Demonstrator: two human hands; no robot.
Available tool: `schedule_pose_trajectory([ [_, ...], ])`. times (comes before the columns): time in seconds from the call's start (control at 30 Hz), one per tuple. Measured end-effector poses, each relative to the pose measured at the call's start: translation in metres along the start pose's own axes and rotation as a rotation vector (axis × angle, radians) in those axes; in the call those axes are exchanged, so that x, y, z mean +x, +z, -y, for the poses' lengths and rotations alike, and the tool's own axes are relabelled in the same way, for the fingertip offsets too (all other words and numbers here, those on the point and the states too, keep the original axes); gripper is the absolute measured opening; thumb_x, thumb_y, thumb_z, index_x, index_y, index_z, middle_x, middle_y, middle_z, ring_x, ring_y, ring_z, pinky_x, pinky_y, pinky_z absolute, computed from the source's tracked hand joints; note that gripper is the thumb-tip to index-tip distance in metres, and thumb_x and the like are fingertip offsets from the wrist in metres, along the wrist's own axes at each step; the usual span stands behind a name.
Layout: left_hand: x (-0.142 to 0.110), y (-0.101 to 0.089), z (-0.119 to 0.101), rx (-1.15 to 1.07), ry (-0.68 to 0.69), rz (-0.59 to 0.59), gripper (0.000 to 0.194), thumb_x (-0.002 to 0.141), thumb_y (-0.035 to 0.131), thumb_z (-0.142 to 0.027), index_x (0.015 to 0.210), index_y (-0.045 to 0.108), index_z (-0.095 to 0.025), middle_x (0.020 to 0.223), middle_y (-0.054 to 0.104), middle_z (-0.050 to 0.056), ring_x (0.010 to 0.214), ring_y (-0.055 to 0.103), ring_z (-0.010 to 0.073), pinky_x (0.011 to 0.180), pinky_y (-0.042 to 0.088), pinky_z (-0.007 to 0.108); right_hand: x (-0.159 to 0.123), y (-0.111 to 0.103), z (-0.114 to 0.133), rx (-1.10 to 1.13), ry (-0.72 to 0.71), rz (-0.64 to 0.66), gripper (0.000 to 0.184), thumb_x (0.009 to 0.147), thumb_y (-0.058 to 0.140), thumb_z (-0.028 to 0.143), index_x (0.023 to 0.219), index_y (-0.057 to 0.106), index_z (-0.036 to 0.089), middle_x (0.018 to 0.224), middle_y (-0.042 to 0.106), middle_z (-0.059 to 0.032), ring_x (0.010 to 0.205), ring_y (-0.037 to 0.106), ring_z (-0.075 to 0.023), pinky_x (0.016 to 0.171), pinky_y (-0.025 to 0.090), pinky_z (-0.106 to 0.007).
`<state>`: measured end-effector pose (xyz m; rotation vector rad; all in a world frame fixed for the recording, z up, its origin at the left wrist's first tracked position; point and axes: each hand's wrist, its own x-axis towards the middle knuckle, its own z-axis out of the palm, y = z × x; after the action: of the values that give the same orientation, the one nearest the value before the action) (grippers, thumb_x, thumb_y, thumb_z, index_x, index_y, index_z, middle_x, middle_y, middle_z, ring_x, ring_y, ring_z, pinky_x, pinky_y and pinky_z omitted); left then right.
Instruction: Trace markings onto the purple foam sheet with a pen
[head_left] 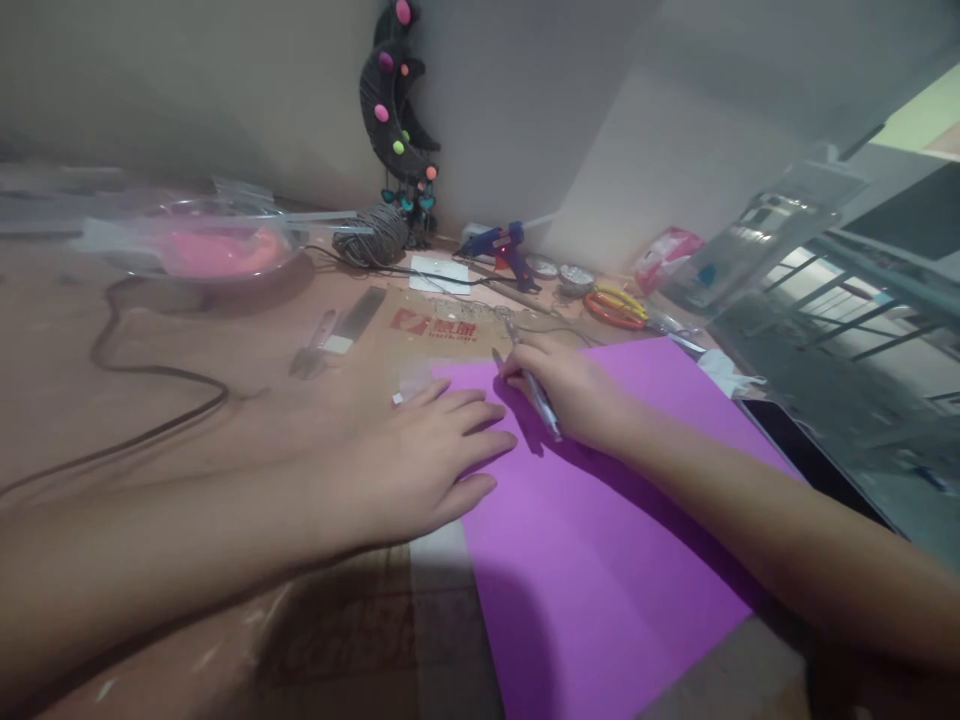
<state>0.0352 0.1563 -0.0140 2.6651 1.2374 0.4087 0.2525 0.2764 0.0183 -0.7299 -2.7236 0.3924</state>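
Observation:
A large purple sheet of paper (622,560) lies on cardboard (367,630) on the table. My left hand (435,455) rests flat with fingers spread over the sheet's left edge. Near the far edge of the sheet, my right hand (559,385) is closed around a pen (544,405) with a clear barrel, which leans across the fingers. Its lower end is partly hidden, so contact with the paper cannot be made out. A small white piece (398,398) sits just beyond my left fingers.
Behind the sheet are a blue glue gun (499,250), orange-handled scissors (615,308) and grey yarn (371,237). A clear bowl with pink contents (217,245) stands at left, near a dark cable (172,375). A dark tablet-like device (814,455) borders the right edge. A moon ornament (390,100) hangs behind.

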Motion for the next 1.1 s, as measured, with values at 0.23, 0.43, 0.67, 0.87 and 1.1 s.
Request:
schedule_pose_trajectory([
  [0.23,0.002,-0.002,0.001,0.021,0.047,0.01,0.034,0.108,0.052,-0.034,0.132,0.071,-0.021,0.14,0.069,0.013,0.134,0.061,0.035,0.117,0.045,0.061,-0.013,-0.007,0.008,-0.013,0.053,0.073,0.009,0.092,0.057,0.016,0.094,0.065,0.02,0.093,0.069,-0.0063,0.079,0.061,-0.0198,0.072,0.043,-0.031],
  [0.43,-0.001,0.002,-0.001,0.025,0.046,-0.031,0.034,0.109,0.049,-0.033,0.133,0.07,-0.02,0.141,0.068,0.014,0.135,0.061,0.0324,0.12,0.042,0.058,0.003,-0.003,0.004,-0.014,0.0,0.009,0.009,0.087,0.057,0.013,0.088,0.061,0.02,0.088,0.066,-0.0042,0.077,0.058,-0.0189,0.072,0.041,-0.031],
  [0.67,0.003,-0.004,0.001,-0.011,0.067,0.019,0.035,0.108,0.05,-0.031,0.135,0.071,-0.024,0.142,0.068,0.012,0.135,0.062,0.032,0.123,0.04,0.061,-0.01,-0.008,0.007,-0.066,0.024,0.072,0.008,0.087,0.062,0.015,0.092,0.062,0.02,0.091,0.067,-0.0056,0.078,0.059,-0.0193,0.07,0.04,-0.03],
  [0.87,0.0,-0.001,-0.001,0.002,0.031,0.025,0.037,0.109,0.049,-0.032,0.139,0.069,-0.024,0.149,0.064,0.013,0.138,0.06,0.034,0.123,0.038,0.065,0.013,-0.001,-0.007,0.011,-0.032,0.02,0.006,0.092,0.06,0.018,0.088,0.064,0.021,0.089,0.068,-0.0035,0.078,0.059,-0.0187,0.072,0.039,-0.031],
  [1.1,0.001,-0.003,0.001,-0.025,0.071,0.03,0.036,0.109,0.048,-0.031,0.137,0.07,-0.023,0.147,0.065,0.013,0.141,0.059,0.0345,0.128,0.033,0.066,-0.003,-0.009,0.003,-0.003,-0.026,0.113,0.007,0.089,0.061,0.013,0.088,0.061,0.021,0.091,0.067,-0.0041,0.079,0.057,-0.0177,0.07,0.038,-0.029],
])
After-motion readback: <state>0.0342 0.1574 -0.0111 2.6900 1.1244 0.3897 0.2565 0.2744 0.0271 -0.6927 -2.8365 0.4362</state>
